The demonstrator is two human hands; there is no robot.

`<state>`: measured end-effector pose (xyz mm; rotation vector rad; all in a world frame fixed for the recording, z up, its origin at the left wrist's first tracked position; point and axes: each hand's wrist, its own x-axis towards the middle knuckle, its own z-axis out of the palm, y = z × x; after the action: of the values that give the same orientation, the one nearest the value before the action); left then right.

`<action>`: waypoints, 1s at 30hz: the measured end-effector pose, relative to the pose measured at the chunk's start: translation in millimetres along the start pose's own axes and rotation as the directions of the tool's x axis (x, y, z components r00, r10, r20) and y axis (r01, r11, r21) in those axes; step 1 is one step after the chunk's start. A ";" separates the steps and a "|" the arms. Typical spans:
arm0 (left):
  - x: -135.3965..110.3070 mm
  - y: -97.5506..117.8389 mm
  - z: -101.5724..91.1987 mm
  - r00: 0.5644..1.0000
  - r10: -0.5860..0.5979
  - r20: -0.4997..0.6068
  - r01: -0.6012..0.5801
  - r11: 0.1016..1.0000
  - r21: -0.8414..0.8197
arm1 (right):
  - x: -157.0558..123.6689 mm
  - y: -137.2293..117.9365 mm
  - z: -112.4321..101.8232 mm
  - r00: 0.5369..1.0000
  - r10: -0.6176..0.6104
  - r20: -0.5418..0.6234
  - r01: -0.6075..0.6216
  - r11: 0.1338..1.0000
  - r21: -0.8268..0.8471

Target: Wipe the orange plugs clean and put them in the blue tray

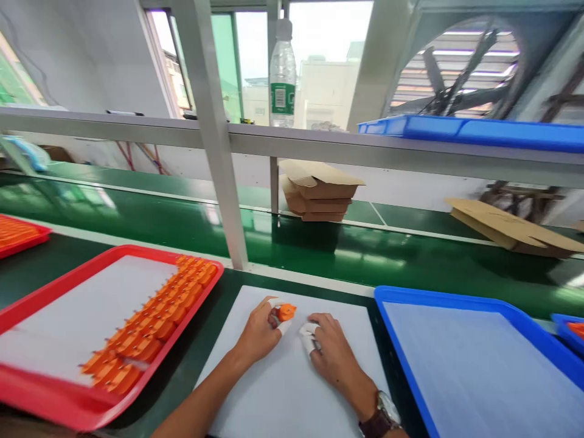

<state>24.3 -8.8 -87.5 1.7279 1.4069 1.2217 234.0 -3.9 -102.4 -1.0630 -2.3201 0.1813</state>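
My left hand (pixel 261 331) pinches a small orange part (pixel 287 312) between white-taped fingertips, held just above a white sheet (pixel 283 395) on the bench. My right hand (pixel 329 351) rests on the sheet beside it, fingers curled and also wrapped in white tape; something small and dark sits under its fingertips, too small to name. A watch with a brown strap is on my right wrist. The two hands are a few centimetres apart.
A red tray (pixel 55 401) at the left holds several rows of orange parts (pixel 150 325). A blue tray (pixel 479 365) with a white liner lies at the right. Beyond run a green conveyor belt (pixel 319 249), cardboard boxes (pixel 317 191), a metal post (pixel 214 140) and a shelf with a water bottle (pixel 282 73).
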 end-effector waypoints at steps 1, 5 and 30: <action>-0.7 0.8 2.0 1.000 -0.025 -0.008 0.025 0.998 -0.053 | -2.5 3.6 1.8 1.000 -0.018 -0.010 0.018 1.000 -0.004; 0.7 0.5 7.2 0.990 -0.140 0.008 0.139 0.972 -0.192 | -8.2 23.8 14.2 0.993 -0.098 -0.065 0.097 0.995 -0.019; -5.9 8.5 13.0 0.977 -0.160 0.143 0.177 0.978 -0.111 | 2.8 -16.2 -1.8 0.959 -0.192 -0.210 0.248 0.926 0.285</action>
<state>39.5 -15.3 -87.0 1.5426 1.3408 1.0580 223.0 -13.0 -94.1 -0.6299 -2.1400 0.3347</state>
